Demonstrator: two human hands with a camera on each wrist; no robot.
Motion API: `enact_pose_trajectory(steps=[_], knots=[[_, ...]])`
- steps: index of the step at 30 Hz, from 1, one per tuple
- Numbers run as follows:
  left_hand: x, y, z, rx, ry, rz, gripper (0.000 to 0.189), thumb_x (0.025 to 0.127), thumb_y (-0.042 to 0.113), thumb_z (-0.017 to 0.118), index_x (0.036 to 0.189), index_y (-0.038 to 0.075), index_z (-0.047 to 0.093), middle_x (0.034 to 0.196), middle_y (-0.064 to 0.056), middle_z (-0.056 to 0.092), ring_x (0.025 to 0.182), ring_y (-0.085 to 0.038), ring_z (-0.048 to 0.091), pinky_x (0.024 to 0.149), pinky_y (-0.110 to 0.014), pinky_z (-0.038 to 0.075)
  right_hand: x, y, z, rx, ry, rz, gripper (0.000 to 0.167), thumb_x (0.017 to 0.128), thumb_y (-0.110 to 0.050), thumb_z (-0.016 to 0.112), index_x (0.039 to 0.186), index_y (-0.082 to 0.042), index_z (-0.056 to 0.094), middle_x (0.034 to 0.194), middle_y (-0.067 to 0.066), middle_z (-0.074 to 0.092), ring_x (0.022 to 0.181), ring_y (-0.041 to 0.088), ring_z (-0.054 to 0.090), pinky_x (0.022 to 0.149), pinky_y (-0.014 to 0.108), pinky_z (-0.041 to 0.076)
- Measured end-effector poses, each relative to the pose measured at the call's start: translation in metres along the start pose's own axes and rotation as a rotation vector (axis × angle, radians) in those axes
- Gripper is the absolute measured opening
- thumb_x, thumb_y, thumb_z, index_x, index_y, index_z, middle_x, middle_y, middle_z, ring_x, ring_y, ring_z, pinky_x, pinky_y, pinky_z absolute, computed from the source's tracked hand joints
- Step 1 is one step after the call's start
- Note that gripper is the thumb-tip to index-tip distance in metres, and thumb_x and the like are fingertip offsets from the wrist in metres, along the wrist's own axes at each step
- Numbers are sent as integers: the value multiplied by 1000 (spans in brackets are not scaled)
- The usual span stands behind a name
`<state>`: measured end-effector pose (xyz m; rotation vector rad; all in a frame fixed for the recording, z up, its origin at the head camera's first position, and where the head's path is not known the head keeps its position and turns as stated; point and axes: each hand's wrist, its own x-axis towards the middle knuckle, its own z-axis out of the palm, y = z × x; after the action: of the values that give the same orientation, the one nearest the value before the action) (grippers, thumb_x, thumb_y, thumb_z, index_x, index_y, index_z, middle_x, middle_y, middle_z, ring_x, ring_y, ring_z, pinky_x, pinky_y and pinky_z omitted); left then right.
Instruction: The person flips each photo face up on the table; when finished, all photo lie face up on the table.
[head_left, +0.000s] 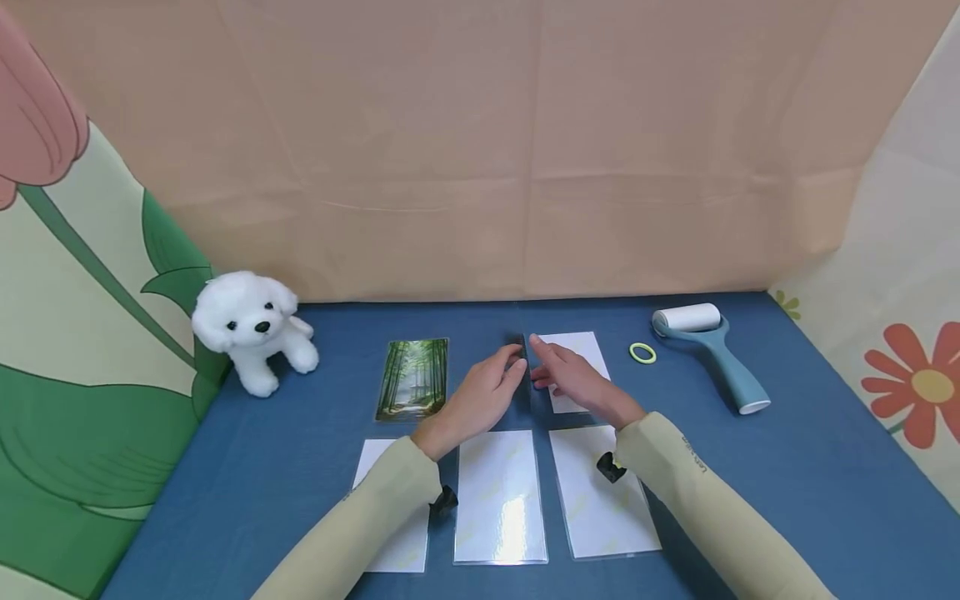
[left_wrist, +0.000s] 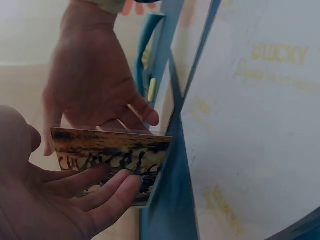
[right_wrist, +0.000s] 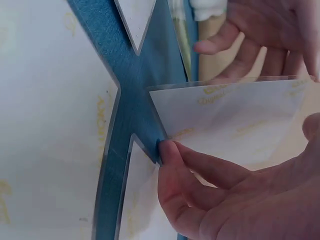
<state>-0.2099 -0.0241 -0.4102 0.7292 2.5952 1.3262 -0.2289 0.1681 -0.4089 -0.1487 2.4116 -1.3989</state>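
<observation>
the small card (left_wrist: 120, 147) stands on edge, right of the forest picture (head_left: 414, 379)! printed face toward the left hand (head_left: 480, 393), white back toward the right hand (head_left: 573, 379), both hands' fingers loosely open; long axis unclear!

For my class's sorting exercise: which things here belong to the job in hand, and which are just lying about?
Seemingly part of the job:
raised card
forest picture card
four cards lying white side up

Seemingly just lying about:
white plush dog
yellow-green ring
blue-handled roller
</observation>
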Motion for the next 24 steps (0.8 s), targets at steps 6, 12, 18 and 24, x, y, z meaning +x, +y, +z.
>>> enact_pose_trajectory(steps=[6,12,18,24], knots=[[1,-8,8,-23,-62,-10,55,111,39,36,154,4,37,143,-10,55,127,-22,56,105,-43,44,0,4,-6,58,54,-24,72,105,-59,38,142,2,48,122,20,68,108,31,67,96,50,49],[3,-15,12,23,-99,-17,56,111,36,38,151,-3,39,132,-13,62,115,-22,63,96,-41,50,-1,3,-11,154,145,-66,55,107,-40,47,139,4,52,115,23,69,96,30,72,87,47,56],[3,-20,13,75,-138,-45,56,108,34,48,148,-5,44,133,-17,62,115,-25,64,94,-41,52,-7,0,-16,192,220,-65,45,106,-30,53,137,3,55,114,24,67,82,28,74,78,45,59],[3,-21,13,85,-153,-35,45,104,30,59,138,1,57,127,-14,64,115,-27,62,94,-42,51,-10,0,-15,226,262,-54,39,105,-21,54,136,2,54,114,25,69,77,28,74,75,45,59]])
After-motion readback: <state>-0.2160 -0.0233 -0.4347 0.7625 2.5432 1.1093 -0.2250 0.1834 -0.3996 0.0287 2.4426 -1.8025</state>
